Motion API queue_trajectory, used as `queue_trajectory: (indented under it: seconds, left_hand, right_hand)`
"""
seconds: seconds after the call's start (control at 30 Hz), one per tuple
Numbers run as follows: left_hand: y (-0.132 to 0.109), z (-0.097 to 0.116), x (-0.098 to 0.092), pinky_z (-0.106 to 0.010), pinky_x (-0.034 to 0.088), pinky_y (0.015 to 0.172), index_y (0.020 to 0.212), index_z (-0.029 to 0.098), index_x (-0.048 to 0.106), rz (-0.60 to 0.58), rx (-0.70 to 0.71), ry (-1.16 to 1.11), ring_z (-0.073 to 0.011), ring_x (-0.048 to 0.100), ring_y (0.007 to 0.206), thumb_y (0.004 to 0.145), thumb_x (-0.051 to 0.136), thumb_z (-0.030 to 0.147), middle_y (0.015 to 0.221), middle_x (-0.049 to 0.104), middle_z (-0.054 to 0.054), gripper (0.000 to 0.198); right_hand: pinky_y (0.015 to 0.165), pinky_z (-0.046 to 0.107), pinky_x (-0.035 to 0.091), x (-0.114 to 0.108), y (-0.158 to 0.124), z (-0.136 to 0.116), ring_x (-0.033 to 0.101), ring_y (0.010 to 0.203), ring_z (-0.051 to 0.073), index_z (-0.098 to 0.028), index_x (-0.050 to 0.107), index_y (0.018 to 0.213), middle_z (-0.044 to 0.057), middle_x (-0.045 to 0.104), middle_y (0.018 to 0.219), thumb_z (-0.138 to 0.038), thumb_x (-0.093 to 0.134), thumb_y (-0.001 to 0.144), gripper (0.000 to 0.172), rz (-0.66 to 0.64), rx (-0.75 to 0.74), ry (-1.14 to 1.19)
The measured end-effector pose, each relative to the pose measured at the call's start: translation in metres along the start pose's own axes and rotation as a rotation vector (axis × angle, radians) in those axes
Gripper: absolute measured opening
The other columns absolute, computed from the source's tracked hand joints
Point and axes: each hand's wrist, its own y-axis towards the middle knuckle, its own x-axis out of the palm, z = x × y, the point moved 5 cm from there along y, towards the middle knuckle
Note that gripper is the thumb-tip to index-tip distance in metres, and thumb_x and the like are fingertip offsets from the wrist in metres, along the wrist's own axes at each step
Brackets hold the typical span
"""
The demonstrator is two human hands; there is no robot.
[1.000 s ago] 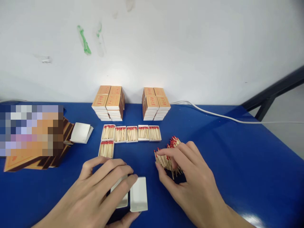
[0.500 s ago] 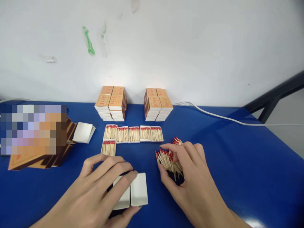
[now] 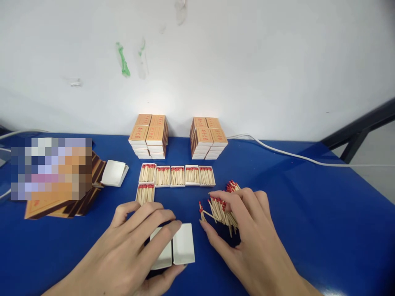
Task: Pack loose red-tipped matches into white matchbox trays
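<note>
My left hand [image 3: 135, 246] grips two empty white matchbox trays [image 3: 184, 243] side by side, fingers along the far edge and thumb at the near edge. The fingers hide part of the left tray. My right hand [image 3: 249, 232] is open over a loose pile of red-tipped matches [image 3: 222, 213]. Its thumb and index finger stand apart on either side of the nearest sticks, and the palm covers some of the pile. By the thumb tip, a few matches [image 3: 201, 211] lie a little left of the heap. Several match-filled trays [image 3: 178, 176] form a row beyond the hands.
Two blocks of stacked matchboxes [image 3: 148, 137] and matchboxes [image 3: 210, 137] stand near the wall. More matchbox covers [image 3: 52, 209] pile up at left, partly pixelated, beside empty trays [image 3: 113, 172]. A white cable [image 3: 286, 156] crosses the blue table's right rear.
The right thumb has moved away from the index finger, widening the gap, and a few matches now lie apart at the pile's left. The left hand keeps its grip; the view has shifted slightly.
</note>
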Motion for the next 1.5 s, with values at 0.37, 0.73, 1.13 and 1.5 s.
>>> queue_trajectory:
  seconds: [0.37,0.73,1.13,1.5]
  left_hand:
    - [-0.014,0.0,0.013,-0.044,0.04,0.103,0.125,0.017,0.08,0.05,-0.062,-0.047,-0.0239,0.07,0.117,0.117,0.062,0.037,0.12,0.082,-0.006,0.028]
    - [-0.009,-0.002,0.009,-0.042,0.04,0.106,0.127,0.016,0.078,0.024,-0.05,-0.042,-0.0222,0.068,0.12,0.118,0.062,0.035,0.119,0.081,-0.006,0.026]
    - [-0.01,-0.003,0.004,-0.041,0.04,0.103,0.13,0.014,0.075,-0.024,-0.032,-0.049,-0.0226,0.068,0.117,0.115,0.067,0.032,0.122,0.079,-0.007,0.024]
    - [-0.015,-0.004,0.008,-0.044,0.039,0.106,0.134,0.019,0.072,-0.071,-0.083,-0.049,-0.0238,0.069,0.119,0.116,0.064,0.033,0.127,0.076,-0.007,0.024]
  right_hand:
    - [0.077,0.039,0.052,-0.007,0.002,-0.007,0.052,0.091,0.025,-0.024,0.067,0.1,0.007,0.061,0.094,-0.012,0.074,0.102,0.014,0.008,-0.037,0.103]
    - [0.087,0.04,0.052,-0.006,0.002,-0.013,0.05,0.088,0.023,-0.019,0.072,0.094,0.006,0.064,0.087,-0.008,0.074,0.102,0.015,0.04,-0.149,0.025]
    - [0.084,0.037,0.048,-0.007,0.005,-0.005,0.05,0.09,0.022,-0.018,0.072,0.09,0.006,0.063,0.089,-0.012,0.075,0.105,0.017,0.003,-0.073,0.081]
    - [0.079,0.044,0.046,-0.012,0.022,-0.017,0.051,0.086,0.026,-0.018,0.072,0.089,0.007,0.059,0.084,-0.015,0.069,0.109,0.02,-0.05,-0.204,-0.116]
